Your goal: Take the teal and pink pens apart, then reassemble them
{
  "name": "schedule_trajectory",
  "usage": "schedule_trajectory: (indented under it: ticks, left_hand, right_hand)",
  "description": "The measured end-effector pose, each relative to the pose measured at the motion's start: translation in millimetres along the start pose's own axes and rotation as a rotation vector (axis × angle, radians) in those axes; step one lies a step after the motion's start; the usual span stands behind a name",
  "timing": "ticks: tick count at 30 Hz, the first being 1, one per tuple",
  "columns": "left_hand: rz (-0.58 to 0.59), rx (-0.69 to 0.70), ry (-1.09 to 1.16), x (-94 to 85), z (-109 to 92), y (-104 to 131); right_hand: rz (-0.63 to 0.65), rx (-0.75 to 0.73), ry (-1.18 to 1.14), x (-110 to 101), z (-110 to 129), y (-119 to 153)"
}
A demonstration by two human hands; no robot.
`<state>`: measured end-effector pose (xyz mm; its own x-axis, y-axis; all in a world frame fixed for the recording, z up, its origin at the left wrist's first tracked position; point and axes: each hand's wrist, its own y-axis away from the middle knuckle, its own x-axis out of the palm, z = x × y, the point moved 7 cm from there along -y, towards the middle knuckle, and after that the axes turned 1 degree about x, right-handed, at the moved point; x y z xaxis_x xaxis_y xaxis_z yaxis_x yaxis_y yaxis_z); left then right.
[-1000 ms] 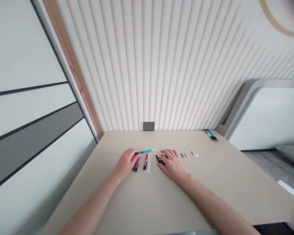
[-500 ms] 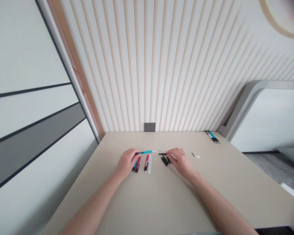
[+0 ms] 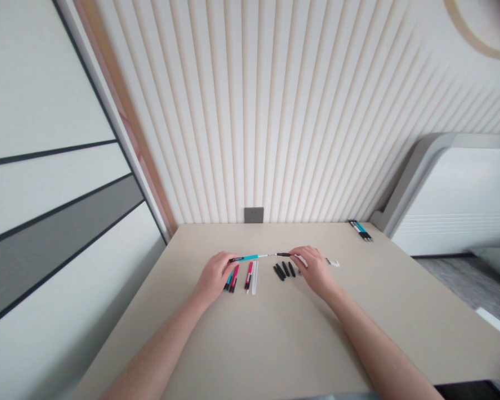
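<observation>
My left hand [image 3: 213, 276] is closed on the black end of a blue pen barrel [image 3: 249, 257]. A thin pale refill [image 3: 267, 255] sticks out of the barrel to the right. My right hand [image 3: 314, 271] pinches a black pen grip [image 3: 284, 254], whose near end lines up with the refill's tip and seems to meet it. Under the right hand lie several more black grips [image 3: 279, 271]. Beside the left hand are a pink barrel [image 3: 234, 279] and a partly hidden blue barrel [image 3: 228, 282]. Another pink barrel [image 3: 249, 275] lies by white refills [image 3: 255, 278].
Small white and dark parts [image 3: 333, 263] lie right of my right hand. Several pens [image 3: 361, 230] rest at the table's [image 3: 250, 344] far right corner. A dark wall socket [image 3: 254, 215] sits just above the back edge. A bed headboard [image 3: 458, 194] stands at right.
My right hand has moved slightly right and up with the black grip, bringing it in line with the refill tip. More loose grips show beneath it. My left hand stays nearly still.
</observation>
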<state>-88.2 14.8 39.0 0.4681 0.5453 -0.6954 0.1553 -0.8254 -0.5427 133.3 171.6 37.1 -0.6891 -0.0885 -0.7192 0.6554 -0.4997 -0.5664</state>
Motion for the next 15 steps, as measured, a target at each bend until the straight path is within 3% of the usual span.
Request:
schedule_trajectory:
  ticks: [6, 15]
  left_hand:
    - [-0.007, 0.017, -0.003, -1.5, -2.9, -0.4]
    - [0.095, 0.083, 0.077, 9.2, -9.5, 3.5]
  right_hand:
    - [0.018, -0.041, -0.038, 1.8, 7.2, 0.1]
    - [0.116, -0.115, -0.155, 14.5, 28.5, 2.6]
